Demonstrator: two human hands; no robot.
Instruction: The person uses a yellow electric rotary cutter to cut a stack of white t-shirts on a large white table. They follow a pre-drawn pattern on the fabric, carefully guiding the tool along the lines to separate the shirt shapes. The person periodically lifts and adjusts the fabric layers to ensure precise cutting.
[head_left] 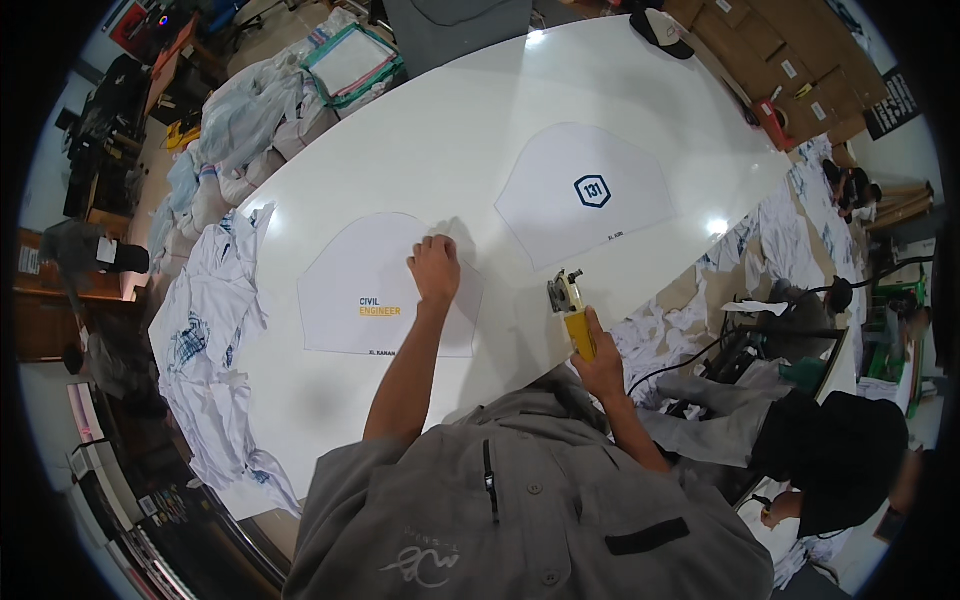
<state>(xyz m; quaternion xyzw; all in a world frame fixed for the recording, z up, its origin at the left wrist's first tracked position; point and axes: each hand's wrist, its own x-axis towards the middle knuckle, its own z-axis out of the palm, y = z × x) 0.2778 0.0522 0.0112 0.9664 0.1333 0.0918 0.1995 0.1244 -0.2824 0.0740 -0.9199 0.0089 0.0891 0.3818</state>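
Head view: left hand [435,270] is pressing flat, fingers spread, on the near-left white panel [385,290] on the bench [420,150]. Right hand [598,360] is gripping the yellow cutter [572,305], just right of it. Risk: blade nicking fingers if the fabric slips.

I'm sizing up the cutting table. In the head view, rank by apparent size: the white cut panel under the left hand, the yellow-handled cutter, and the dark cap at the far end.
1. White cut panel, largest by far.
2. Yellow-handled cutter and dark cap: look alike; the cap lies farther away, so unranked.
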